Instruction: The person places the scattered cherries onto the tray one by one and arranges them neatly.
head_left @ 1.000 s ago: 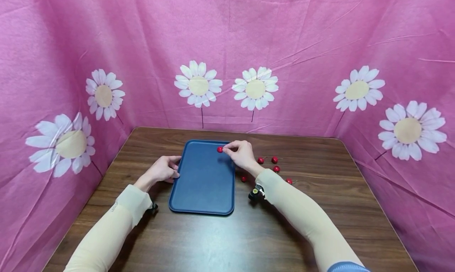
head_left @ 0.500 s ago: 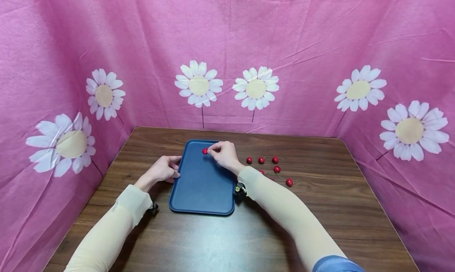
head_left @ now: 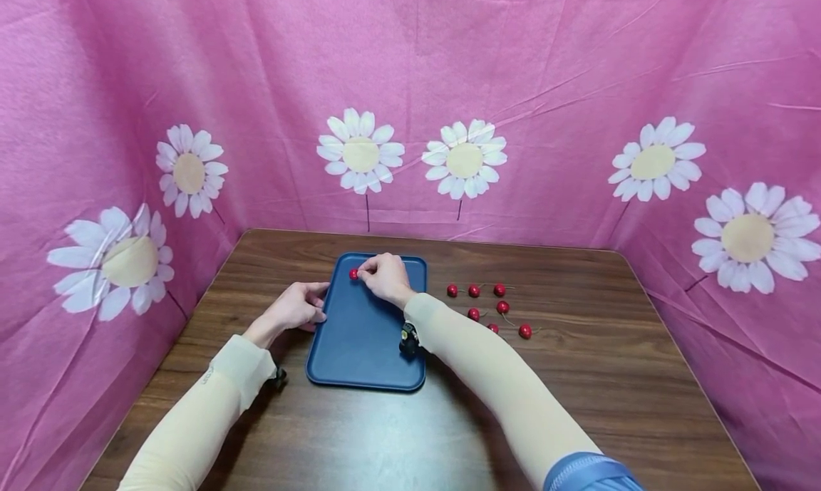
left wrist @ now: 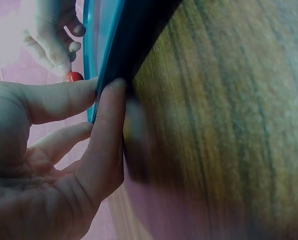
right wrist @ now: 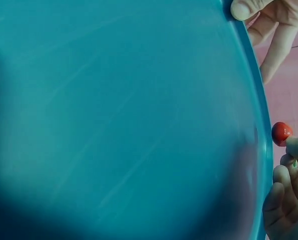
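A dark blue rectangular tray (head_left: 362, 334) lies on the wooden table. My left hand (head_left: 296, 306) pinches its left rim, with thumb and fingers on either side of the edge, as the left wrist view shows up close. Over the tray's far left part, my right hand (head_left: 387, 277) pinches a red cherry (head_left: 353, 274) between thumb and fingertips. In the right wrist view that cherry (right wrist: 281, 134) sticks out past the fingertips, and a bit of green stem shows beneath the thumb. The cherry also shows beyond the left hand in the left wrist view.
Several red cherries with thin stems, one of them this cherry (head_left: 503, 307), lie loose on the table (head_left: 616, 377) to the right of the tray. A pink cloth (head_left: 410, 63) with white daisies hangs around the table's back and sides.
My right hand has carried the cherry leftward across the far part of the tray, uncovering more cherries on the right. The left hand has stayed at the tray's left rim.
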Motion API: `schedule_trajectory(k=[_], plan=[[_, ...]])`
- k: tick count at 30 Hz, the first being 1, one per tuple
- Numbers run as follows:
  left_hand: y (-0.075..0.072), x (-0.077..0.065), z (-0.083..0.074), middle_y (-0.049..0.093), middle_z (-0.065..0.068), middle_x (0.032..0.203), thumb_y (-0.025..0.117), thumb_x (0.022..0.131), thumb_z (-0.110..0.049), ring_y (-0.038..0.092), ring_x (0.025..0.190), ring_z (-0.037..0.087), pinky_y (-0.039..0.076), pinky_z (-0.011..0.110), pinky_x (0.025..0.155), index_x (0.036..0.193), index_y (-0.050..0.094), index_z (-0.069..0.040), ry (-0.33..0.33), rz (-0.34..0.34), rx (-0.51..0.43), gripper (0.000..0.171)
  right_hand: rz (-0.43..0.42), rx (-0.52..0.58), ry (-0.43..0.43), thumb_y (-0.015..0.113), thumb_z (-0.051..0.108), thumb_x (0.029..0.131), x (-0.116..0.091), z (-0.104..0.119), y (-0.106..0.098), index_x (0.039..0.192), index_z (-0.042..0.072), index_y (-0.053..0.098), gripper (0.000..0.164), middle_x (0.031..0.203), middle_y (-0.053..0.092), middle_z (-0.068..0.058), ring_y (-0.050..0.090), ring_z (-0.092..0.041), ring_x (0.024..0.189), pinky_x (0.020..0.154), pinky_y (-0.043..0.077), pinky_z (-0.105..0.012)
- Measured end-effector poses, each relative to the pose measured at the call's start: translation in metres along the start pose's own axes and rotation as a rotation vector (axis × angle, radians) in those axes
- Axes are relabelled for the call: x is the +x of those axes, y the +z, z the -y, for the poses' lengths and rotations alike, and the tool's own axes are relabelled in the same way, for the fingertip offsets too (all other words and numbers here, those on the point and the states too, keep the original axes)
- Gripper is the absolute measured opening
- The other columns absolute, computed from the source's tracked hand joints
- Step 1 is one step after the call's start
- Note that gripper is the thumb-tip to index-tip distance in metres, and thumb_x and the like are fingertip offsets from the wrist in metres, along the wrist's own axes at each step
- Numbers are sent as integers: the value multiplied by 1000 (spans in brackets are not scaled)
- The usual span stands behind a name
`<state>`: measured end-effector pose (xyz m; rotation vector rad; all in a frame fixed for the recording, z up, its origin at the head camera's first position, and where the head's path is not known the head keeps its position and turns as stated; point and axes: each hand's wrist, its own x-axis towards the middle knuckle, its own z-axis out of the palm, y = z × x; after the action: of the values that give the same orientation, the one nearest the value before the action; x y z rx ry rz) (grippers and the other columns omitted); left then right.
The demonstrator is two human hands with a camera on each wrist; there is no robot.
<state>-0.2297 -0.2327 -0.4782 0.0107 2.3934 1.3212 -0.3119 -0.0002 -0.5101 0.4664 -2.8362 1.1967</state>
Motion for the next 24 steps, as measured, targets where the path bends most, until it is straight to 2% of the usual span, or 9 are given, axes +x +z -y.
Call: schedule_trajectory(k=[4,9,13,24], plan=[[0,1,0,63,18,112,73,97,9,68,89,19,73,44,82,171,42,1,-7,0,-6,81,17,-45,48,80,33,105,2,4,3,104,27,91,13,103,85,8,73,-12,97,89,62,-36],[1,3,1,62,17,112,74,98,8,68,90,20,74,43,82,172,43,-2,-22,-1,-3,81,42,-88,80,79,33,106,1,7,4,102,28,91,13,105,85,7,74,-15,99,92,65,-42],[1,4,2,62,16,112,74,98,7,69,90,20,73,43,82,172,43,-3,-26,-3,-4,81,57,-130,92,79,34,106,1,7,6,100,31,91,13,106,85,9,74,-15,101,92,65,-41],[1,4,3,62,15,109,75,98,7,69,88,19,74,44,82,172,43,-2,-17,-10,18,81,75,-114,95,79,35,106,1,5,10,101,30,91,13,107,84,9,72,-13,98,88,64,-39]])
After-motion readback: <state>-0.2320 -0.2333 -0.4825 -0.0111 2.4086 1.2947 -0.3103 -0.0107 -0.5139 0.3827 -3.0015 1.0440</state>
